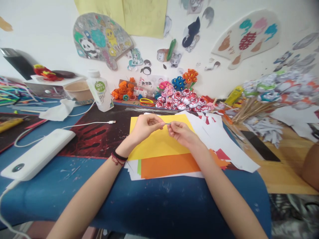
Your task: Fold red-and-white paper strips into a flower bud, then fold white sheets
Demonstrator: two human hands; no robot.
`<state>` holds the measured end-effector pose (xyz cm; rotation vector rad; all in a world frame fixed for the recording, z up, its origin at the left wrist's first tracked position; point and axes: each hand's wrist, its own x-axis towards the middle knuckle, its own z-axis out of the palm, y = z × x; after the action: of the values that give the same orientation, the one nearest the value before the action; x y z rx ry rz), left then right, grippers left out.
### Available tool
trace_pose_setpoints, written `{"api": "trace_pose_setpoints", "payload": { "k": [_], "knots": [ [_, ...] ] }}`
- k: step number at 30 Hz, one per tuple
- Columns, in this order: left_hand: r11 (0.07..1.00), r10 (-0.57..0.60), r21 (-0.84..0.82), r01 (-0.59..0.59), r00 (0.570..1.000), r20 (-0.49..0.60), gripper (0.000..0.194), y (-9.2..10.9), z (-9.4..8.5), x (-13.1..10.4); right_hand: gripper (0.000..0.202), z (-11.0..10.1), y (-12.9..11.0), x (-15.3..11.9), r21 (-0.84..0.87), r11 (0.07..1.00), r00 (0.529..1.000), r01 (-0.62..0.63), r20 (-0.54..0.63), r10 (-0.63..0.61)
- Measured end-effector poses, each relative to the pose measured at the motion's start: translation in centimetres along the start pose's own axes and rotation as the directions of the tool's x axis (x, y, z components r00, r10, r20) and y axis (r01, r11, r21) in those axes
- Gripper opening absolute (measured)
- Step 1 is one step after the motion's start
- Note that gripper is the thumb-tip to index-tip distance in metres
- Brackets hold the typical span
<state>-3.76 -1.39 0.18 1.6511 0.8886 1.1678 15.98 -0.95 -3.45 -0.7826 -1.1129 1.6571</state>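
Between my fingertips is a short, thin grey piece, perhaps wire; it is too small to name for certain. My left hand pinches its left end with thumb and forefinger. My right hand grips the other end, fingers curled in. Both hands are above a yellow paper sheet, which lies over an orange sheet and several white ones. Behind my hands, a bundle of thin wires lies on the dark cutting mat.
A white power bank with a cable lies left, near a white bottle and a paper bowl. Red-and-white paper flowers line the wall. White paper offcuts and paper flowers on sticks are at right.
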Motion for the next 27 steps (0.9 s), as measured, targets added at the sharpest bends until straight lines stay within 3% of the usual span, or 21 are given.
{"api": "trace_pose_setpoints", "payload": {
  "k": [9, 16, 19, 23, 27],
  "knots": [
    [0.975, 0.090, 0.209, -0.074, 0.994, -0.066, 0.018, 0.18, 0.26, -0.16, 0.035, -0.04, -0.06, -0.10, -0.073, 0.995, 0.996, 0.065, -0.057, -0.069],
    [0.995, 0.018, 0.103, -0.006, 0.993, -0.114, 0.020, -0.19, 0.12, 0.14, 0.033, 0.69, -0.58, -0.66, -0.307, 0.918, 0.954, 0.253, -0.076, -0.289],
    [0.999, -0.028, 0.028, 0.031, 0.993, -0.112, 0.023, -0.06, 0.08, 0.13, 0.031, 0.67, -0.77, -0.75, -0.231, 0.946, 0.967, 0.226, -0.061, -0.246],
    [0.996, -0.087, -0.019, 0.086, 0.995, -0.047, 0.030, 0.33, 0.14, 0.00, 0.031, 0.19, -0.59, -0.37, -0.030, 0.996, 0.996, 0.079, -0.046, -0.081],
    [0.994, -0.090, -0.058, 0.090, 0.996, -0.001, 0.032, 0.55, 0.23, -0.14, 0.037, -0.09, -0.28, -0.09, 0.000, 1.000, 0.999, 0.031, -0.006, -0.031]
  ]
}}
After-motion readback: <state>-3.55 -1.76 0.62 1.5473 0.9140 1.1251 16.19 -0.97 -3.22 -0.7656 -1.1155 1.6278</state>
